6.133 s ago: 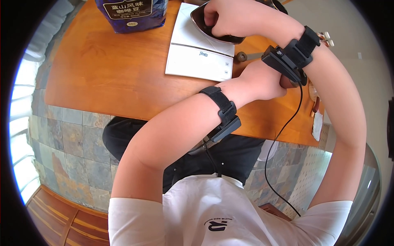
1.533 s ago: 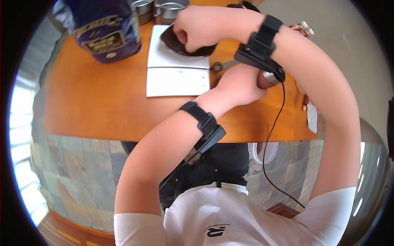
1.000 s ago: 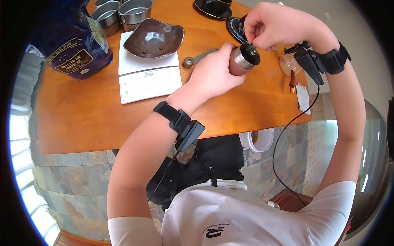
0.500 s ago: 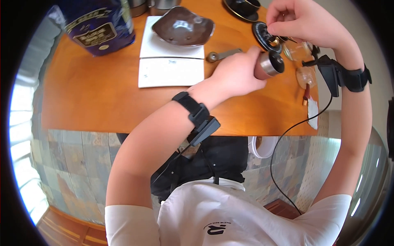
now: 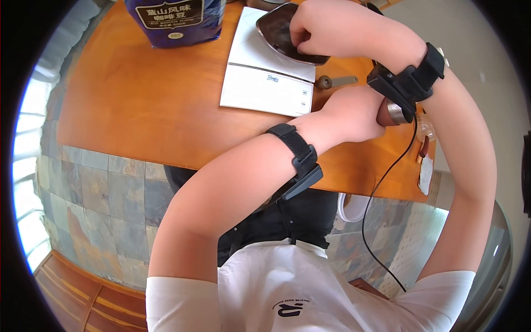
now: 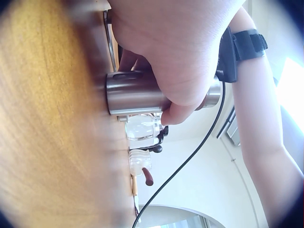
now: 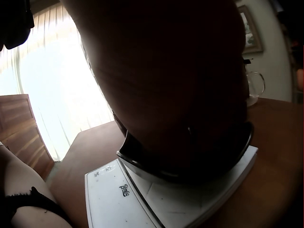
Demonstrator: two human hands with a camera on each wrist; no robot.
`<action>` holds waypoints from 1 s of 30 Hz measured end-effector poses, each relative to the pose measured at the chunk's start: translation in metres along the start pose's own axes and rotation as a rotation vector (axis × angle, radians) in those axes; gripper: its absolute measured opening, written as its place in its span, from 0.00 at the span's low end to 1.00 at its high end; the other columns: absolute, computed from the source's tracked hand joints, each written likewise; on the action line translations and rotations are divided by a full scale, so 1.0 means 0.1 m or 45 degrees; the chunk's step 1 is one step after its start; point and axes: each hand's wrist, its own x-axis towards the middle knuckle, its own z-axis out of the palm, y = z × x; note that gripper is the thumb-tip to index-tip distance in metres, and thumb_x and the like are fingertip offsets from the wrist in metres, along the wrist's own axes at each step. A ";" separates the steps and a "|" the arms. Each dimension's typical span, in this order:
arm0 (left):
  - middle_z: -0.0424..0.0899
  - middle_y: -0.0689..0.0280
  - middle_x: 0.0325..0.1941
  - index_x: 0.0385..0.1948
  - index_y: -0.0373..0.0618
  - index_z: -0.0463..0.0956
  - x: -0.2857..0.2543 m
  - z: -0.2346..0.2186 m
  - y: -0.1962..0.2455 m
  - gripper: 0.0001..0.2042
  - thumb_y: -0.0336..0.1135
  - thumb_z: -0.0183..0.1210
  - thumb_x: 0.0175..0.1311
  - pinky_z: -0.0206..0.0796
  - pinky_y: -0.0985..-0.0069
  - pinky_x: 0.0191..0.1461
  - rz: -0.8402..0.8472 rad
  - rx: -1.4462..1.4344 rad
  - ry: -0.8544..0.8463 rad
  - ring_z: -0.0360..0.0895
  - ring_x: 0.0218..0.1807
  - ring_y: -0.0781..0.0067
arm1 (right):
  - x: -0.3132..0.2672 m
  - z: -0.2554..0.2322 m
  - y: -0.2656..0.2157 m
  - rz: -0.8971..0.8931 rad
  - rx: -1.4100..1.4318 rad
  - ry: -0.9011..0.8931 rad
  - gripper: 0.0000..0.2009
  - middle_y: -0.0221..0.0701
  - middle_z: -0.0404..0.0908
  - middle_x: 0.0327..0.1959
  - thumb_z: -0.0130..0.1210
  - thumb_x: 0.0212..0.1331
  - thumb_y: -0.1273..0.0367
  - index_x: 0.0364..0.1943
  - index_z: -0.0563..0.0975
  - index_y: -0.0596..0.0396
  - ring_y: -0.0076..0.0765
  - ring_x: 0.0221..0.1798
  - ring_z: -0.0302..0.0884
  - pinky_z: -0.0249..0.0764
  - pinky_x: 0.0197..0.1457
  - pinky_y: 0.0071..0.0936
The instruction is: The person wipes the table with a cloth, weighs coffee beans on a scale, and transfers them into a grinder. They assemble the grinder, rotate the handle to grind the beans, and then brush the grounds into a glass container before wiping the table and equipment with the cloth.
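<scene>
Left hand grips cylinder, best held upright; right hand, grasp unclear, dips into bowl at twelve o'clock.

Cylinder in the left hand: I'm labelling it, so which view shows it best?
Left wrist: the cylinder shows lengthwise, both ends visible. The head view shows only one end; the right wrist view, nothing.

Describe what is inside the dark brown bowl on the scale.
The fingers of the right hand reach into the dark brown bowl. I can make out nothing else on its uncovered inner side; whatever lies under the hand is hidden.
</scene>
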 end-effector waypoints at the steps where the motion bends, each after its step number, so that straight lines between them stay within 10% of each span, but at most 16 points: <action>1: 0.84 0.56 0.35 0.35 0.43 0.79 0.00 0.00 0.00 0.12 0.34 0.65 0.48 0.73 0.61 0.46 0.012 0.010 0.003 0.82 0.42 0.51 | 0.02 0.00 0.01 -0.020 0.006 0.020 0.09 0.48 0.82 0.27 0.57 0.48 0.69 0.29 0.84 0.59 0.55 0.33 0.81 0.77 0.39 0.42; 10: 0.84 0.53 0.39 0.52 0.42 0.70 0.00 -0.02 0.04 0.26 0.36 0.65 0.48 0.73 0.60 0.48 -0.008 0.071 -0.049 0.81 0.44 0.49 | 0.13 -0.08 -0.01 -0.021 0.092 -0.167 0.10 0.47 0.82 0.25 0.59 0.44 0.66 0.24 0.83 0.61 0.52 0.30 0.81 0.77 0.37 0.40; 25: 0.84 0.51 0.40 0.51 0.43 0.71 -0.01 -0.09 0.10 0.25 0.37 0.66 0.49 0.73 0.60 0.49 -0.052 0.065 -0.076 0.81 0.45 0.47 | 0.03 -0.03 0.18 -0.086 0.273 0.124 0.11 0.46 0.84 0.28 0.59 0.46 0.69 0.31 0.82 0.62 0.47 0.32 0.82 0.77 0.39 0.36; 30: 0.83 0.50 0.39 0.52 0.43 0.68 0.02 -0.04 0.07 0.27 0.42 0.67 0.52 0.72 0.59 0.46 -0.049 0.124 -0.067 0.81 0.43 0.47 | -0.73 -0.48 0.10 0.324 0.497 0.085 0.11 0.34 0.84 0.26 0.62 0.50 0.68 0.33 0.82 0.63 0.28 0.31 0.80 0.76 0.38 0.24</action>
